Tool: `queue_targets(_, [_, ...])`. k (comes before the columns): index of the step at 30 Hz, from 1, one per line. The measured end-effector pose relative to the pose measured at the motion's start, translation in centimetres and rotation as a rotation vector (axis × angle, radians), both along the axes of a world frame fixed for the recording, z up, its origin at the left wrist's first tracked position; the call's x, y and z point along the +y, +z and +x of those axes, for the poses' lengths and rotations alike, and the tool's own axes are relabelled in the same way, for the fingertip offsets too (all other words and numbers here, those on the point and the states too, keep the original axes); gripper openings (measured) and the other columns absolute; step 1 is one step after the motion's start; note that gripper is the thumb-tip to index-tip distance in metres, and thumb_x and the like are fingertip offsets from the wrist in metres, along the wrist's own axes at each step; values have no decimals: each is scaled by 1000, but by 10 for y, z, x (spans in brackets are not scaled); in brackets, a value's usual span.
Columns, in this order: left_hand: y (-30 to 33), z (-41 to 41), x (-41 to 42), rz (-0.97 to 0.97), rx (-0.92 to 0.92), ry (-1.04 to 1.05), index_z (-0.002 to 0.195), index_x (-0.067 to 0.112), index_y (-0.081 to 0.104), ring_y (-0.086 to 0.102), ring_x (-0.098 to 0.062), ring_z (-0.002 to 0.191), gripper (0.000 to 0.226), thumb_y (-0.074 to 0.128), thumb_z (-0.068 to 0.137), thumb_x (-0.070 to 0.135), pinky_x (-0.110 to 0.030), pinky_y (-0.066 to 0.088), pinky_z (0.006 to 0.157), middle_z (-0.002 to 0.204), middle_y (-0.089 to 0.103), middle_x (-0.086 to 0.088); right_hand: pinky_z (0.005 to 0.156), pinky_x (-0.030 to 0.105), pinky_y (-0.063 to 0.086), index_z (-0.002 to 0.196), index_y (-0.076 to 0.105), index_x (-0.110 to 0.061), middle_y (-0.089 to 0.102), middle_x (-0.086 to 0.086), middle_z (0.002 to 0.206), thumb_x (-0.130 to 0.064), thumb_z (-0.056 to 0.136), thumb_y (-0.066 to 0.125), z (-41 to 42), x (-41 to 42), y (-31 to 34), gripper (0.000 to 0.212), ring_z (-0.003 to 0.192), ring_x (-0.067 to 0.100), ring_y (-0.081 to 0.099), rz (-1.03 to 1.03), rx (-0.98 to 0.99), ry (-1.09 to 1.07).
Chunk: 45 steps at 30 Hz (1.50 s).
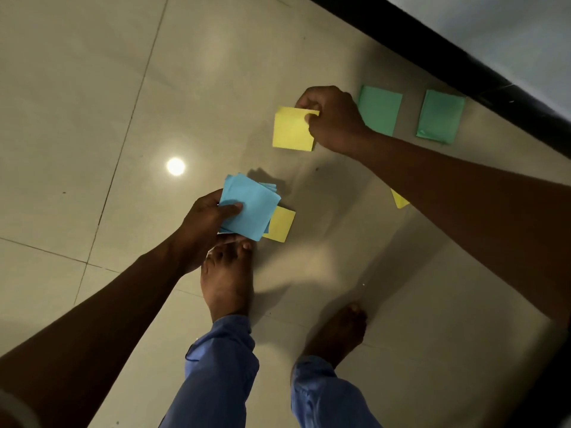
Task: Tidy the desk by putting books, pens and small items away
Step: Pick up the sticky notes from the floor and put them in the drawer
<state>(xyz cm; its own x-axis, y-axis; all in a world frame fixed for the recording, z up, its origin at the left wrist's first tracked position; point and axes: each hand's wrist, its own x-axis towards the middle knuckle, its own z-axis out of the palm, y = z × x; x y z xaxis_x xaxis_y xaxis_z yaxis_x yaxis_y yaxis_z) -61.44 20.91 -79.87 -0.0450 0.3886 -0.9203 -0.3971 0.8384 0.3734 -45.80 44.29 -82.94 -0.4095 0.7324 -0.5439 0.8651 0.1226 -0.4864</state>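
Bending over bare feet (227, 282), left hand (204, 223) is gripping blue notes (248, 208); right hand (332, 118) is pinching yellow note (292, 128) at its near corner; green notes (380, 109) are lying just beyond.

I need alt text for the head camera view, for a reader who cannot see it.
Standing barefoot on a tiled floor, a person pinches a yellow paper square with the right hand; the left hand holds a blue stack.

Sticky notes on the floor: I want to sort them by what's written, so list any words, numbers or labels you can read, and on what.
None: no readable text anywhere.
Blue stack, yellow notes, green notes: visible faces blank.
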Motion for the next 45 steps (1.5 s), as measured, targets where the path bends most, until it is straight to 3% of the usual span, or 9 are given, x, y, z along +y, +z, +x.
queue_targets(4, [-4, 3, 3, 5, 29, 10, 135, 19, 59, 64, -34, 118, 33, 57, 101, 19, -40, 60, 80, 130, 63, -15, 74, 20, 42, 100, 76, -21, 67, -10, 92, -3, 87, 61, 2, -21, 12, 27, 80, -3, 56, -151, 186, -46])
queue_targets(10, [-6, 15, 10, -12, -3, 119, 136, 19, 58, 64, -36, 117, 36, 58, 100, 22, -43, 61, 82, 132, 61, -16, 71, 43, 55, 102, 76, -11, 70, 13, 88, 3, 86, 62, 17, -56, 14, 26, 74, 16, 61, -296, 278, -96])
queue_targets(16, [-3, 33, 15, -36, -54, 199, 128, 23, 61, 67, -32, 114, 28, 58, 101, 33, -46, 62, 84, 125, 63, -10, 65, 36, 56, 100, 77, -11, 70, 1, 82, 3, 85, 62, 35, -84, 15, 26, 72, 15, 62, -349, 308, -238])
queue_targets(23, [-4, 62, 25, 18, -45, 141, 122, 23, 67, 74, -30, 101, 24, 64, 99, 25, -43, 63, 76, 100, 76, 0, 79, 43, 58, 92, 72, -15, 72, -3, 85, -11, 79, 77, 51, -124, 21, 14, 81, 17, 69, -185, 274, -343])
queue_targets(27, [-8, 68, 26, 1, 28, 183, 128, 18, 63, 70, -35, 106, 28, 62, 100, 19, -48, 63, 80, 116, 68, -7, 73, 31, 47, 99, 67, -17, 69, 0, 97, -12, 88, 62, 66, -138, 13, 13, 90, 20, 64, 57, 163, -423])
queue_targets(37, [-9, 30, 2, -26, 219, 405, 130, 21, 61, 64, -35, 115, 30, 56, 102, 11, -50, 61, 87, 134, 60, -10, 79, 40, 48, 129, 54, -20, 54, 8, 124, -51, 78, 78, 66, -200, -26, 64, 107, 27, 53, 194, -188, 174])
queue_targets(40, [-12, 30, -15, -84, 225, 371, 140, 21, 54, 60, -31, 122, 35, 48, 106, 12, -23, 57, 87, 130, 54, 0, 81, 41, 46, 130, 50, -19, 51, 9, 126, -45, 77, 80, 61, -208, -33, 66, 110, 29, 51, 238, -264, 194])
queue_targets(43, [-13, 18, -21, -46, 219, 373, 126, 22, 62, 64, -32, 113, 26, 55, 103, 12, -48, 60, 88, 132, 58, -11, 82, 42, 49, 125, 49, -17, 51, 11, 125, -38, 74, 83, 57, -206, -36, 65, 109, 29, 51, 230, -270, 166])
queue_targets(45, [-16, 14, -23, -85, 252, 312, 130, 21, 59, 63, -31, 115, 28, 54, 104, 13, -40, 60, 89, 128, 58, -7, 82, 42, 49, 125, 49, -15, 55, 11, 123, -34, 75, 82, 55, -201, -37, 63, 108, 29, 54, 217, -260, 177])
